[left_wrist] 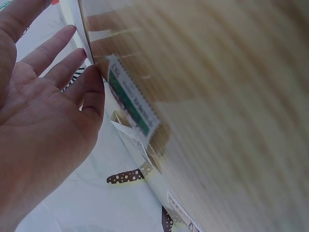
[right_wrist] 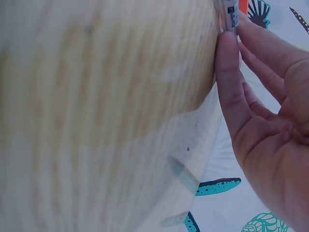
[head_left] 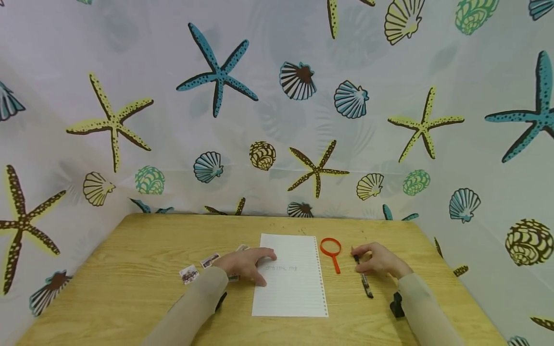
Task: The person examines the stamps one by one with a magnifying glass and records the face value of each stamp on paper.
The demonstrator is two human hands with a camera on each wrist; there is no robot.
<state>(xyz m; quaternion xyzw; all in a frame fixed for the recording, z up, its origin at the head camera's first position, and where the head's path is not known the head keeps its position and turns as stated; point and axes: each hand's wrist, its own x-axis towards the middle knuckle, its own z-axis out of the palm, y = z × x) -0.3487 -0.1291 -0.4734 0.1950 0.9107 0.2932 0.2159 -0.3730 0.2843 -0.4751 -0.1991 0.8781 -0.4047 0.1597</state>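
A sheet of lined paper [head_left: 290,295] with a line of handwriting lies in the middle of the table. My left hand [head_left: 244,263] reaches over its left edge, thumb and fingers spread apart, holding nothing. Beside and partly under that hand lie several postage stamps [head_left: 189,274]; one green-and-white stamp [left_wrist: 129,99] shows close to the fingers in the left wrist view. On the right, my right hand [head_left: 380,260] pinches a pen [head_left: 366,285] between thumb and fingers, low at the tabletop. The clear pen barrel [right_wrist: 231,15] shows at the fingertips in the right wrist view.
A red magnifying glass [head_left: 336,263] lies between the paper and the pen. The wooden table [head_left: 130,269] meets a white curtain [head_left: 268,120] printed with starfish and shells at the back and both sides.
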